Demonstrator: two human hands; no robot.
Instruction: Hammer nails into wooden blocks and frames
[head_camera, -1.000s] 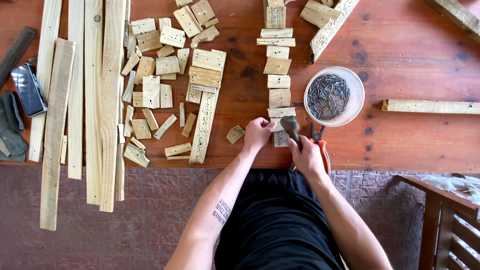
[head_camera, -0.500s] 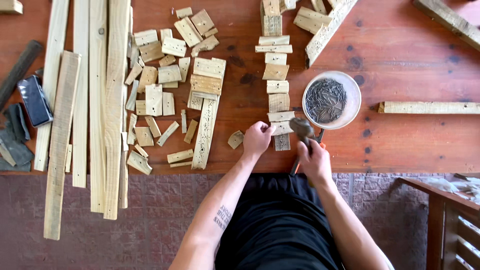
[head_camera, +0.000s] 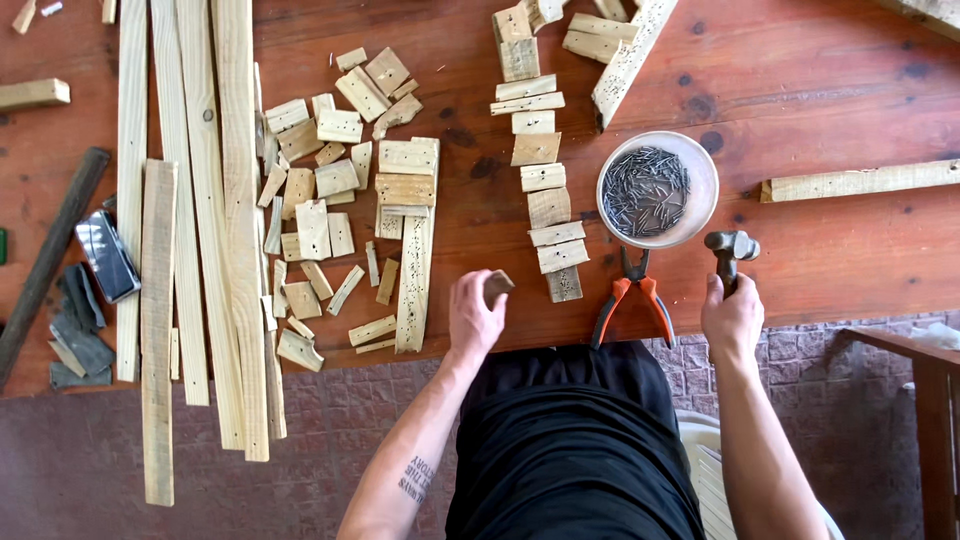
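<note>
1. Setting first: a reddish-brown wooden table (head_camera: 820, 70) seen from straight above, with a patterned brick-coloured floor below its near edge.
2. Far left there's a bundle of long pale wooden slats (head_camera: 185, 200) running front to back, some sticking out over the table edge. Just right of them is a scatter of small cut pale wood blocks (head_camera: 330, 190).
3. The left hand (head_camera: 474, 318) is curled around a small brownish wood offcut (head_camera: 497, 285), fingers closed on it, the piece poking out past the fingertips. It sits low over the table near the front edge, just left of the bottom of a neat column of short pale wood pieces (head_camera: 540, 170).
4. Orange-handled pliers (head_camera: 633, 300) lie untouched on the table between the two hands, jaws pointing at a round white bowl of small dark nails (head_camera: 657, 190).
5. The right hand (head_camera: 732, 320) is clenched on the handle of a dark metal-headed hammer (head_camera: 731, 247), head pointing away from the body, just right of the bowl.
6. My read: this looks like the gap between picking up a piece and fixing it. Block and hammer are ready, but no nail is in hand, so the next move would probably call for one from the bowl.
</note>
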